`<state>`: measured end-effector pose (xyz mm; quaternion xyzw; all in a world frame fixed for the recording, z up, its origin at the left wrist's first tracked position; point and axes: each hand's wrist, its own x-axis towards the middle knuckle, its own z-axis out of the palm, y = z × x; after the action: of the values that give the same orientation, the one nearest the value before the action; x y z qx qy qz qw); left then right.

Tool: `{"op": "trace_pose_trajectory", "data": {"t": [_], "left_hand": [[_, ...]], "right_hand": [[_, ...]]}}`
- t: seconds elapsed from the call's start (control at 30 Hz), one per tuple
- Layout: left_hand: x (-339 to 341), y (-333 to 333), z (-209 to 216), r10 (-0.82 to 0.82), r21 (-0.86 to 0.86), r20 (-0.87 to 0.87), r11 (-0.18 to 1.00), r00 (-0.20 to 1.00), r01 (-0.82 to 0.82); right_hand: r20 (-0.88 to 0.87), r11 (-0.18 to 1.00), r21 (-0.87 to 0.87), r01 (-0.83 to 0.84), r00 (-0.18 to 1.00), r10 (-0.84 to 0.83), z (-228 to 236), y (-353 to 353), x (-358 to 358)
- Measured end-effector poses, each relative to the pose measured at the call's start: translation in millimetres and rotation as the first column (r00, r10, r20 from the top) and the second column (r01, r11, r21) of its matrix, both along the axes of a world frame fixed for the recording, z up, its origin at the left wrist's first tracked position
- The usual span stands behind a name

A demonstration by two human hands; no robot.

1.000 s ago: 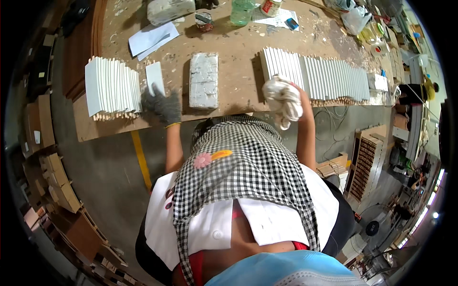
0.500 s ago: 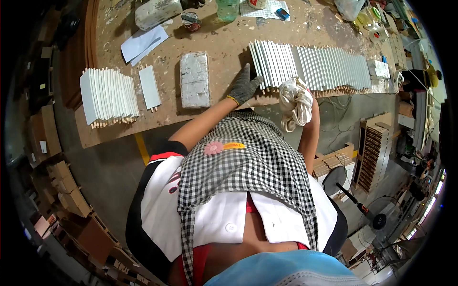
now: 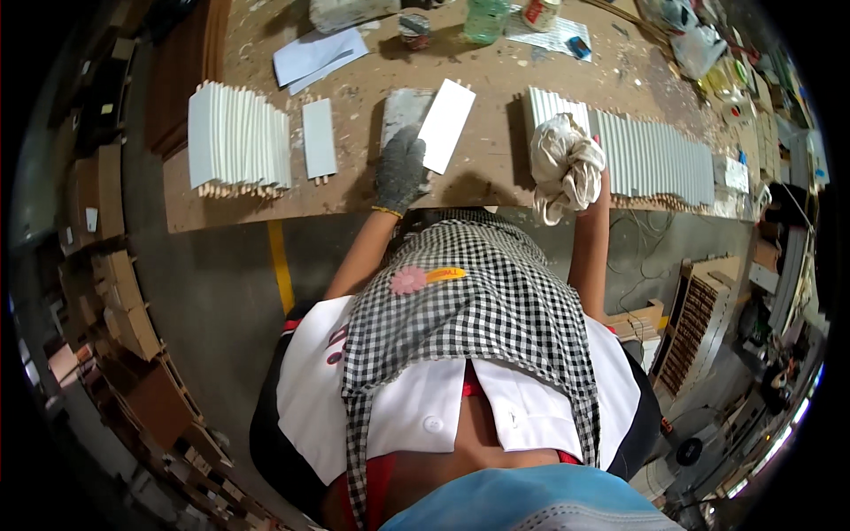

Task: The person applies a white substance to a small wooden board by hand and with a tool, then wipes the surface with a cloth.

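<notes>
In a grey glove, my left hand (image 3: 401, 173) grips a white painted slat (image 3: 449, 128) by its lower left edge. The slat tilts over the right part of a paint-crusted block (image 3: 404, 104), which shows behind my fingers; whether the two touch I cannot tell. A bundled off-white rag (image 3: 564, 164) is in my right hand (image 3: 604, 184), whose fingers are mostly hidden behind the cloth. The rag covers part of a long row of slats (image 3: 655, 159) standing on edge, with wooden pegs at their ends.
To the left, white pegged slats (image 3: 235, 137) stand packed together beside one flat slat (image 3: 320, 139). Toward the back lie papers (image 3: 319, 58), a small tin (image 3: 413, 30), a green container (image 3: 485, 22) and a blue item (image 3: 579, 47). Plastic bags (image 3: 698, 51) crowd the far right.
My left hand has left the slat row and moved left, now holding one slat over the block. The rag has shifted up across the row's left end. The whole view has shifted.
</notes>
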<state>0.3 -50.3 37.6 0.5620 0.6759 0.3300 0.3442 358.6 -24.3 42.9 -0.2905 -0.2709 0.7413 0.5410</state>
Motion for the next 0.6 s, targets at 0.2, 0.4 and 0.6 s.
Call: {"op": "trace_pose_trajectory", "data": {"t": [0.2, 0.4, 0.6], "left_hand": [[-67.3, -42.7, -31.0, 0.044, 0.215, -0.214, 0.977, 0.976, 0.003], [-37.5, -65.7, -41.6, 0.202, 0.066, 0.349, 0.969, 0.915, -0.239], [-42.7, -64.8, -40.3, 0.238, 0.031, 0.173, 0.969, 0.956, -0.247]], "right_hand": [[0.441, 0.977, -0.171, 0.126, 0.897, -0.039, 29.6, 48.9, -87.1], [0.872, 0.982, 0.098, -0.162, 0.490, -0.006, 24.8, 61.5, -191.6], [0.801, 0.296, 0.417, -0.860, 0.193, -0.567, -35.2, 33.3, -242.3]]}}
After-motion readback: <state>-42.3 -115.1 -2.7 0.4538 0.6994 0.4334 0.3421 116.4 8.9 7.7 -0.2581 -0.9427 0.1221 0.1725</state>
